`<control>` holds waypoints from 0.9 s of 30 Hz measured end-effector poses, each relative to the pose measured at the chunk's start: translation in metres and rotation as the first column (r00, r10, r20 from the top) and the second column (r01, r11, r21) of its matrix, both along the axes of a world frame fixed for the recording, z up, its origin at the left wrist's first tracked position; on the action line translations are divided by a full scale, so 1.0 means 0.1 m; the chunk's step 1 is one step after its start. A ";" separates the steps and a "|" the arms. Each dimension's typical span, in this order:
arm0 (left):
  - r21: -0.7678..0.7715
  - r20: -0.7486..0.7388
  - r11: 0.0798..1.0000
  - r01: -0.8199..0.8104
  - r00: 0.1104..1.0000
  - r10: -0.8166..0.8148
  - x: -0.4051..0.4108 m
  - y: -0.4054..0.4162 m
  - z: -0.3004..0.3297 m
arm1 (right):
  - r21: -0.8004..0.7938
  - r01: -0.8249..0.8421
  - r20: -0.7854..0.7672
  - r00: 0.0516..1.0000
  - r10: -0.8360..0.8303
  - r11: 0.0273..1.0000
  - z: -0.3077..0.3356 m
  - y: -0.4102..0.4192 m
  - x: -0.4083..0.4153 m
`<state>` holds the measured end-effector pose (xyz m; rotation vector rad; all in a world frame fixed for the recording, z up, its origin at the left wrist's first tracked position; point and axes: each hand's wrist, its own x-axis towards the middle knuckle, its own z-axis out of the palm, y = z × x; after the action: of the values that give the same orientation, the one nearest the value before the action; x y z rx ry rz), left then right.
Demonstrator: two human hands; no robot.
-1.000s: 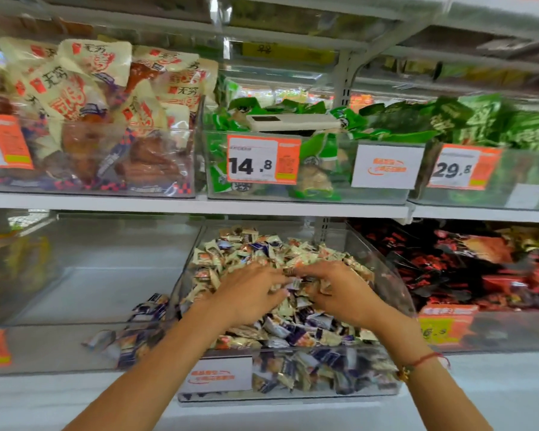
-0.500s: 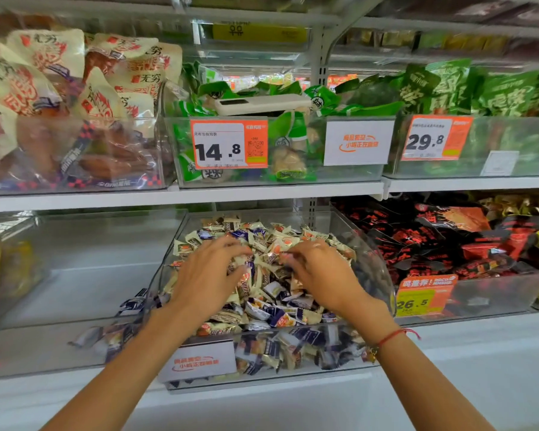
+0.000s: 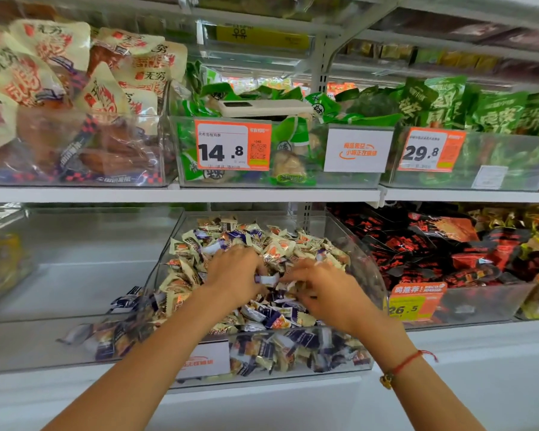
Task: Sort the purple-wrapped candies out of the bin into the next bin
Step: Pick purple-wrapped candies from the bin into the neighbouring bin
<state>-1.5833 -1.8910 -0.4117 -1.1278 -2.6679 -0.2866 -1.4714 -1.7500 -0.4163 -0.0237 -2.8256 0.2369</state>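
The person is at the picking step: both hands are down in the clear bin (image 3: 367,276) of mixed candies, close together over the middle of the heap. The left hand (image 3: 235,275) has its fingers curled into the wrappers, and a purple-and-white candy (image 3: 266,279) shows at its fingertips; whether it is truly pinched cannot be told. The right hand (image 3: 325,287) lies just beside it with fingers curled among the wrappers. A few purple candies (image 3: 128,301) already lie in the next bin (image 3: 75,275) to the left. The next move probably calls for a sure pinch on one purple wrapper, then a carry leftward over the dividing wall
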 end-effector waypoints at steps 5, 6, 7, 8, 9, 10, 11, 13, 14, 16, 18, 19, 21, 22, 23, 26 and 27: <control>0.380 0.143 0.923 -0.054 0.990 -0.001 0.01 -0.41 0.10 | -0.019 -0.033 0.145 0.989 0.035 0.999 -0.01 0.04 -0.10; 0.467 0.163 0.881 -0.074 0.987 -0.003 0.03 -0.51 0.12 | 0.019 -0.026 0.122 0.992 0.024 0.999 -0.03 0.02 -0.15; 0.547 0.188 0.832 -0.097 0.982 -0.009 0.05 -0.61 0.13 | 0.046 -0.016 0.093 0.996 0.012 0.999 -0.05 0.01 -0.20; 0.612 0.212 0.782 -0.122 0.977 -0.013 0.09 -0.71 0.12 | 0.056 -0.003 0.068 0.998 -0.001 0.998 -0.07 -0.01 -0.25; 0.657 0.226 0.740 -0.145 0.974 -0.010 0.12 -0.81 0.11 | 0.052 0.009 0.040 0.999 -0.011 0.999 -0.09 -0.01 -0.29; 0.688 0.232 0.708 -0.162 0.973 -0.002 0.15 -0.90 0.10 | 0.038 0.024 0.021 0.999 -0.025 0.999 -0.10 -0.01 -0.32; 0.707 0.234 0.686 -0.173 0.972 0.004 0.17 -0.98 0.09 | 0.010 0.035 -0.002 0.999 -0.035 0.999 -0.11 0.00 -0.35; 0.723 0.234 0.666 -0.181 0.972 0.010 0.19 -1.13 0.06 | -0.105 0.064 -0.043 0.997 -0.069 0.992 -0.11 0.05 -0.38; 0.726 0.240 0.661 -0.190 0.971 0.015 0.19 -1.19 0.05 | -0.180 0.078 -0.051 0.995 -0.089 0.980 -0.10 0.07 -0.37; 0.727 0.261 0.652 -0.216 0.965 0.030 0.14 -1.30 0.03 | -0.310 0.084 -0.055 0.993 -0.106 0.947 -0.07 0.05 -0.34; 0.708 0.266 0.667 -0.233 0.962 0.053 0.08 -1.39 0.01 | -0.363 0.063 -0.077 0.992 -0.097 0.930 -0.05 0.02 -0.30; 0.691 0.272 0.681 -0.244 0.960 0.068 0.06 -1.43 -0.01 | -0.353 0.057 -0.087 0.992 -0.093 0.934 -0.05 0.01 -0.29; 0.656 0.284 0.707 -0.266 0.954 0.095 0.01 -1.52 -0.02 | -0.321 0.081 -0.034 0.995 -0.097 0.944 -0.04 0.00 -0.26; 0.637 0.283 0.718 -0.279 0.952 0.118 0.00 -1.55 -0.03 | -0.311 0.083 0.015 0.996 -0.083 0.947 -0.03 -0.02 -0.25; 0.617 0.275 0.731 -0.291 0.950 0.147 0.01 -1.59 -0.04 | -0.286 0.072 0.064 0.996 -0.056 0.956 -0.01 -0.04 -0.24; 0.556 0.226 0.778 -0.292 0.954 0.196 0.07 -1.65 -0.05 | -0.124 0.044 0.132 0.991 -0.028 0.991 0.05 -0.17 -0.25; 0.541 0.217 0.793 -0.281 0.957 0.191 0.09 -1.65 -0.05 | -0.086 0.042 0.128 0.991 -0.030 0.995 0.07 -0.21 -0.26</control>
<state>-1.5747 -2.0563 -0.4168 -0.5912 -2.5260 -1.0739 -1.4971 -1.7707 -0.4094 -0.1130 -2.9350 0.3649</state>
